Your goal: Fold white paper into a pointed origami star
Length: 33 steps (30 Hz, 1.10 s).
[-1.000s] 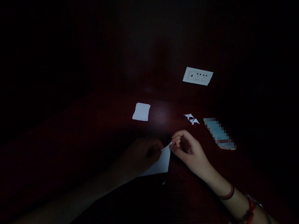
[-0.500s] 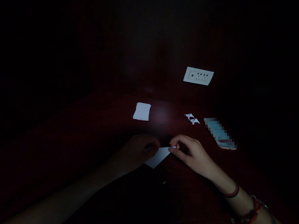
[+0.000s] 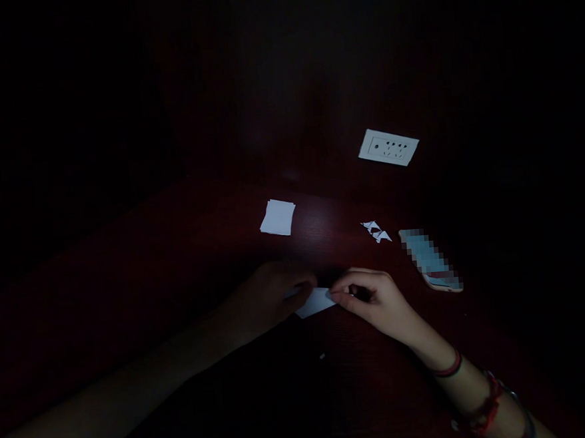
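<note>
Between my two hands is a white piece of paper (image 3: 316,303), its lower corner pointing toward me. My left hand (image 3: 280,292) lies in shadow with its fingers curled over the paper's left part, which it hides. The thumb and index finger of my right hand (image 3: 371,297) pinch the right end of the paper. Beyond my hands lies a small stack of white paper squares (image 3: 278,218). Further right are small folded white paper pieces (image 3: 376,232).
A phone (image 3: 430,261) lies on the dark red table (image 3: 213,231), right of my right hand. On the wall behind is a white socket plate (image 3: 388,147). One tiny white scrap (image 3: 322,356) lies near me. The surroundings are very dark.
The paper shows less of its surface below my hands, and its lower corner has moved up. My right hand has shifted slightly, still pinching the paper's right end.
</note>
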Each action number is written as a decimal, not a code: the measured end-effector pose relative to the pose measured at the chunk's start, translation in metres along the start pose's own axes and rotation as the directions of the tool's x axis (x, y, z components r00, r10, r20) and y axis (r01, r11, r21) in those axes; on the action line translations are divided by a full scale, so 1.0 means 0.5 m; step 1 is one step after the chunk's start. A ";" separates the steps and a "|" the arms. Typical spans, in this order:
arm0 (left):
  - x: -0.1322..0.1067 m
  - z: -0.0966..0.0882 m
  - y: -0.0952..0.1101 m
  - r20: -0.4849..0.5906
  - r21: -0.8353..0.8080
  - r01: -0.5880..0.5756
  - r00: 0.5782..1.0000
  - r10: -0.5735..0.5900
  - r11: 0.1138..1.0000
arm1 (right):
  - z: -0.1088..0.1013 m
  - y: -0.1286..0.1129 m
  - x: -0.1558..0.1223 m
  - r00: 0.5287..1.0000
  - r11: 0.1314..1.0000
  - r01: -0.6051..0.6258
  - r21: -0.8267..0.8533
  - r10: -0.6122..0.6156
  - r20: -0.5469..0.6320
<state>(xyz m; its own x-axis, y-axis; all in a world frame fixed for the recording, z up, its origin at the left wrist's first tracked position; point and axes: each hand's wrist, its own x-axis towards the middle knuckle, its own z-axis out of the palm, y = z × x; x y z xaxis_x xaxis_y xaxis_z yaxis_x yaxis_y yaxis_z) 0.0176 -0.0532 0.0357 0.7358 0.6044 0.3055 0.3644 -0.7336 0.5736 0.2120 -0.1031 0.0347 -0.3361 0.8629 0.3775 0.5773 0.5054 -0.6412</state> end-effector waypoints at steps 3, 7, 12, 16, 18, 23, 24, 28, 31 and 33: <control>-0.003 0.004 0.005 -0.076 0.153 -0.096 0.991 0.109 0.984 | 0.003 0.001 0.000 0.996 0.999 -0.031 0.008 0.031 -0.082; -0.002 -0.006 0.016 -0.040 0.082 -0.051 0.998 0.054 0.995 | -0.001 -0.008 -0.006 0.987 0.986 0.094 -0.136 -0.110 -0.116; -0.003 -0.004 0.021 -0.068 0.119 -0.081 0.994 0.089 0.990 | -0.004 -0.020 -0.012 0.969 0.947 0.207 -0.248 -0.233 -0.081; -0.007 0.010 0.018 -0.104 0.334 -0.134 0.978 0.178 0.933 | 0.007 -0.028 -0.004 0.983 0.964 0.148 -0.221 -0.168 -0.073; -0.008 0.012 0.022 -0.069 0.405 -0.157 0.977 0.202 0.901 | 0.015 -0.033 0.000 0.989 0.969 0.128 -0.210 -0.142 -0.052; -0.008 0.003 0.035 -0.002 0.391 -0.195 0.977 0.213 0.899 | 0.014 -0.040 0.002 0.993 0.971 0.113 -0.211 -0.120 -0.019; -0.007 0.001 0.036 0.001 0.375 -0.192 0.978 0.207 0.907 | 0.008 -0.040 0.002 0.993 0.972 0.112 -0.208 -0.118 -0.014; -0.007 -0.003 0.034 -0.005 0.317 -0.162 0.985 0.172 0.934 | -0.021 -0.029 0.000 0.994 0.971 0.109 -0.212 -0.109 0.011; -0.006 -0.004 0.035 0.018 0.279 -0.148 0.989 0.149 0.949 | -0.038 -0.017 0.000 0.992 0.972 0.119 -0.202 -0.111 0.055; -0.006 -0.005 0.035 0.040 0.260 -0.140 0.990 0.134 0.955 | -0.046 -0.008 -0.001 0.991 0.975 0.122 -0.186 -0.108 0.084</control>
<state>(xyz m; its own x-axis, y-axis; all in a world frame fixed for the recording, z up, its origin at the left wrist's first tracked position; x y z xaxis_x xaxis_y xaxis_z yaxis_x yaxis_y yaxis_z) 0.0204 -0.0667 0.0468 0.8006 0.4872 0.3488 0.3932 -0.8664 0.3078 0.2273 -0.1055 0.0524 -0.4583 0.8002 0.3869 0.6604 0.5979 -0.4544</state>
